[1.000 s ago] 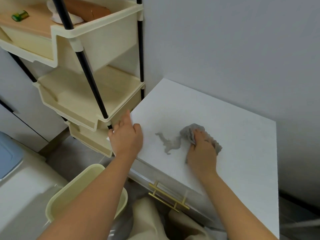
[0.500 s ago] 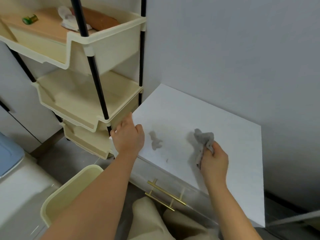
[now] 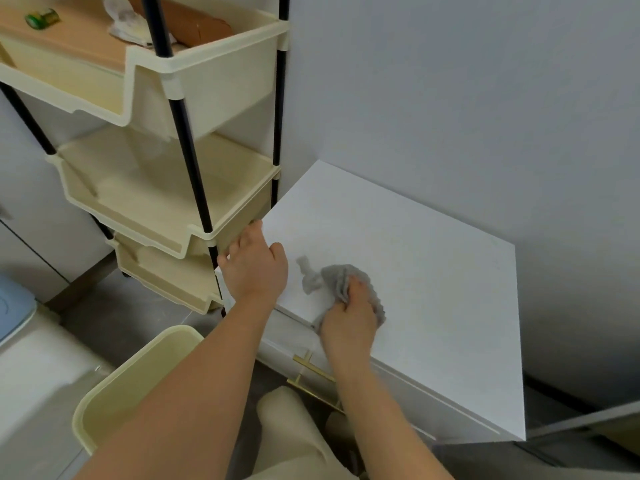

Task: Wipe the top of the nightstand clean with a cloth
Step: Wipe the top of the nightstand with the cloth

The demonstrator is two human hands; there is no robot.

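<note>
The white nightstand (image 3: 426,258) stands against the grey wall, its top facing me. My right hand (image 3: 349,317) grips a crumpled grey cloth (image 3: 334,280) and presses it onto the top near the front left. A grey smear (image 3: 306,271) lies on the surface just left of the cloth. My left hand (image 3: 254,268) rests flat with straight fingers on the top's left front corner, beside the shelf rack.
A cream tiered shelf rack (image 3: 166,188) with black poles stands close against the nightstand's left side. A cream bin (image 3: 135,386) sits on the floor below my left arm. A gold drawer handle (image 3: 311,368) shows on the nightstand's front. My knee (image 3: 294,427) is below it.
My right hand brought the cloth back down and leftward onto the smear after lifting it off to the right. The smear has shrunk. My left hand stayed on the corner.
</note>
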